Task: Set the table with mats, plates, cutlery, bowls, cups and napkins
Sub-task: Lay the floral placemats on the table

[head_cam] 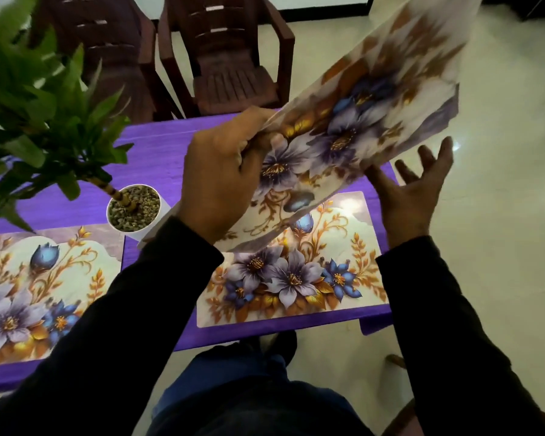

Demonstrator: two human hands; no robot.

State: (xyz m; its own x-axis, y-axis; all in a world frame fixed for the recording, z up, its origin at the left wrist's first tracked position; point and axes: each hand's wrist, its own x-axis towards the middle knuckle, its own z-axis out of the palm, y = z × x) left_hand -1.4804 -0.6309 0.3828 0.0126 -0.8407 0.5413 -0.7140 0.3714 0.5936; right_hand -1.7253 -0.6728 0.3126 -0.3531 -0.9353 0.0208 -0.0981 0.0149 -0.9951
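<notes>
left hand (217, 180) pinches floral mat (353, 121) in air; long axis runs lower left to upper right, far end blurred. right hand (419, 190) open, fingers spread, thumb at mat's lower edge. two mats (296, 278) (29, 294) flat on purple table (158, 152); potted plant (134, 209), brown chairs (230, 58), pale tile floor (501, 152).
</notes>
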